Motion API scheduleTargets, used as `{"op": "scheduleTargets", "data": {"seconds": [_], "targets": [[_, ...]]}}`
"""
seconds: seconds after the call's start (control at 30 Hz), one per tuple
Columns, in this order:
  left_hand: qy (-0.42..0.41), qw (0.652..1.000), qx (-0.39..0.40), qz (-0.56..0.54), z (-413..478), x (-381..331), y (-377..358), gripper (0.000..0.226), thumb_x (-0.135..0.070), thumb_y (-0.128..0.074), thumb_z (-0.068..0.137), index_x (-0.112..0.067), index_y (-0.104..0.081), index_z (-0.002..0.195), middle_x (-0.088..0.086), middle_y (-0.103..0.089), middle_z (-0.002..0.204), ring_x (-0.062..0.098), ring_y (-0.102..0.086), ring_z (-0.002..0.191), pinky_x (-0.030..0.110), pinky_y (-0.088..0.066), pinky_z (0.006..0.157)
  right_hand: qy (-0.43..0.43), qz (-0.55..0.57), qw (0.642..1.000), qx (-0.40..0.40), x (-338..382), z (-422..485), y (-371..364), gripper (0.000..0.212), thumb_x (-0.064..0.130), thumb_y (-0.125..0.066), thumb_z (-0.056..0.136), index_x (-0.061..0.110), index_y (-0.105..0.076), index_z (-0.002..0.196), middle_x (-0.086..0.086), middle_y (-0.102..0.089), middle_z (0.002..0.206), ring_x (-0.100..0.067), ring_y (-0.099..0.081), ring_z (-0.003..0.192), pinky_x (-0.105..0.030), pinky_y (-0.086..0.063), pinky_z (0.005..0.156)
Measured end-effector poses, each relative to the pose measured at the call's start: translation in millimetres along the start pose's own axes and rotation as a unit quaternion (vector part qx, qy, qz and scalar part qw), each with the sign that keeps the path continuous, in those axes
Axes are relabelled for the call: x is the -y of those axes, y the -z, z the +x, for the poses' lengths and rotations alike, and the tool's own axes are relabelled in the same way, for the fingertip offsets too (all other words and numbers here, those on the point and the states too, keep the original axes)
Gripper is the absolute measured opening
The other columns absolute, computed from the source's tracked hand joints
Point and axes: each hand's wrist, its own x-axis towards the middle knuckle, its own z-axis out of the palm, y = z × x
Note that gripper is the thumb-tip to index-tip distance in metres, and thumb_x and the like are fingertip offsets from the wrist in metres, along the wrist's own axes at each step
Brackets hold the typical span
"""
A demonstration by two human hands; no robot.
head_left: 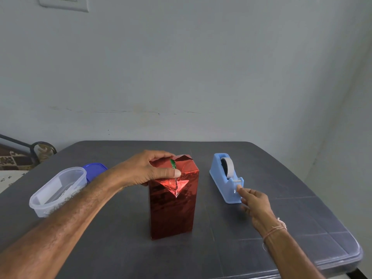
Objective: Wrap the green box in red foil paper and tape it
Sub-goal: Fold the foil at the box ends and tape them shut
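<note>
The box stands upright at the table's middle, covered in red foil paper [173,210]. A sliver of the green box [172,164] shows at the top where the folds meet. My left hand [149,170] grips the top of the package, thumb pressing the folded foil flap down on the near side. A light blue tape dispenser [226,178] with a roll of tape stands to the right. My right hand [254,204] reaches to the dispenser's front end, its fingertips pinching the tape end at the cutter.
A clear plastic container [57,191] lies at the left with a blue lid [94,170] behind it. The dark grey table [281,228] ends at a rounded edge on the right and stands against a pale wall.
</note>
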Motion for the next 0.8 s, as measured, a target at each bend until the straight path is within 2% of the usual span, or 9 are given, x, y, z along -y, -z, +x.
{"op": "scheduleTargets", "data": {"seconds": [0.1, 0.2, 0.27, 0.43, 0.5, 0.67, 0.8], "targets": [[0.000, 1.000, 0.002, -0.008, 1, 2, 0, 0.062, -0.075, -0.083, 0.047, -0.064, -0.067, 0.106, -0.025, -0.071, 0.105, 0.011, -0.071, 0.103, 0.051, -0.059, 0.094, -0.010, 0.051, 0.998, 0.020, -4, 0, 1, 0.026, 0.022, -0.076, 0.091, -0.002, -0.073, 0.100, -0.012, -0.068, 0.082, -0.017, -0.060, 0.071, -0.028, -0.053, 0.066], [-0.006, 1.000, 0.001, -0.011, 1, 2, 0, 0.067, -0.074, -0.084, 0.051, -0.059, -0.067, 0.114, -0.024, -0.072, 0.107, 0.010, -0.071, 0.102, 0.052, -0.059, 0.094, -0.024, 0.097, 0.995, 0.029, -7, 0, 0, 0.023, 0.016, -0.077, 0.090, -0.003, -0.073, 0.101, -0.012, -0.068, 0.078, -0.015, -0.060, 0.067, -0.027, -0.055, 0.068], [-0.005, 1.000, 0.002, -0.011, 0, 2, -1, 0.065, -0.072, -0.086, 0.054, -0.057, -0.068, 0.115, -0.022, -0.072, 0.108, 0.010, -0.071, 0.102, 0.053, -0.058, 0.095, -0.034, 0.122, 0.991, 0.033, -8, 0, 0, 0.021, 0.015, -0.077, 0.089, -0.002, -0.073, 0.101, -0.011, -0.068, 0.078, -0.014, -0.060, 0.067, -0.027, -0.055, 0.070], [-0.007, 1.000, 0.003, -0.012, 0, 1, -1, 0.068, -0.074, -0.082, 0.049, -0.058, -0.068, 0.113, -0.022, -0.073, 0.106, 0.017, -0.072, 0.104, 0.056, -0.055, 0.094, -0.051, 0.159, 0.985, 0.036, -11, -1, -2, 0.019, 0.017, -0.078, 0.088, 0.003, -0.072, 0.098, -0.009, -0.067, 0.084, -0.015, -0.059, 0.073, -0.032, -0.055, 0.081], [-0.008, 1.000, 0.002, -0.010, 0, 1, -1, 0.068, -0.074, -0.082, 0.049, -0.058, -0.067, 0.114, -0.021, -0.073, 0.107, 0.015, -0.071, 0.104, 0.053, -0.057, 0.093, -0.052, 0.166, 0.984, 0.033, -12, -2, -3, 0.016, 0.019, -0.077, 0.089, 0.005, -0.071, 0.096, -0.009, -0.066, 0.086, -0.015, -0.058, 0.075, -0.033, -0.055, 0.084], [-0.013, 1.000, -0.001, 0.004, 1, 1, -1, 0.066, -0.066, -0.087, 0.062, -0.048, -0.067, 0.123, -0.020, -0.071, 0.115, 0.006, -0.069, 0.107, 0.041, -0.057, 0.099, -0.034, 0.173, 0.984, 0.014, -18, 0, -8, 0.024, 0.020, -0.079, 0.088, 0.002, -0.072, 0.101, -0.011, -0.069, 0.090, -0.017, -0.062, 0.079, -0.034, -0.057, 0.083], [-0.008, 1.000, -0.001, 0.006, 1, 3, 0, 0.073, -0.073, -0.082, 0.053, -0.053, -0.066, 0.122, -0.021, -0.070, 0.117, 0.005, -0.069, 0.105, 0.046, -0.058, 0.098, -0.022, 0.154, 0.988, -0.002, -24, 3, -10, 0.023, 0.022, -0.079, 0.087, 0.003, -0.072, 0.099, -0.012, -0.070, 0.092, -0.019, -0.063, 0.078, -0.033, -0.058, 0.076]]}}
